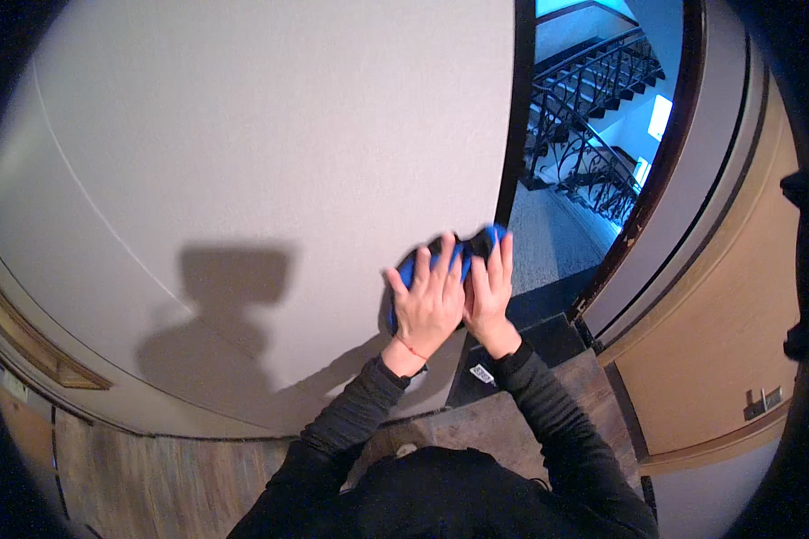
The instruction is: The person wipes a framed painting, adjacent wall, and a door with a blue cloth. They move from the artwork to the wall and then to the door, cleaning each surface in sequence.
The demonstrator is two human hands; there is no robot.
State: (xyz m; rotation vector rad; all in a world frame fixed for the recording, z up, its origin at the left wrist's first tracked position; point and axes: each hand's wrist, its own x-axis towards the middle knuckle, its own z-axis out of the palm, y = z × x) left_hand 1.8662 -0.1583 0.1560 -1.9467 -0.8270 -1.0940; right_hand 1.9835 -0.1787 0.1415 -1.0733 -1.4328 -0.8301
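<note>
A bunched blue-and-black item (pixel 408 273), seemingly a cloth, lies against the pale textured wall panel (pixel 323 148) at its right edge. My left hand (pixel 428 310) holds it flat to the panel with spread fingers; a thin red string circles that wrist. Beside it, my right hand (pixel 491 290) rests on the item's right part, fingers extended upward and the heels of both hands close together. Much of the item is hidden beneath the hands, so its exact kind is hard to tell.
Right of the panel, a doorway with a dark frame (pixel 647 202) opens onto a stairwell with an ornate metal railing (pixel 580 148). A tan door (pixel 701 350) with a metal handle (pixel 763 403) stands further right. Wood-look flooring (pixel 168 478) lies below left; a dark threshold (pixel 546 350) crosses the doorway.
</note>
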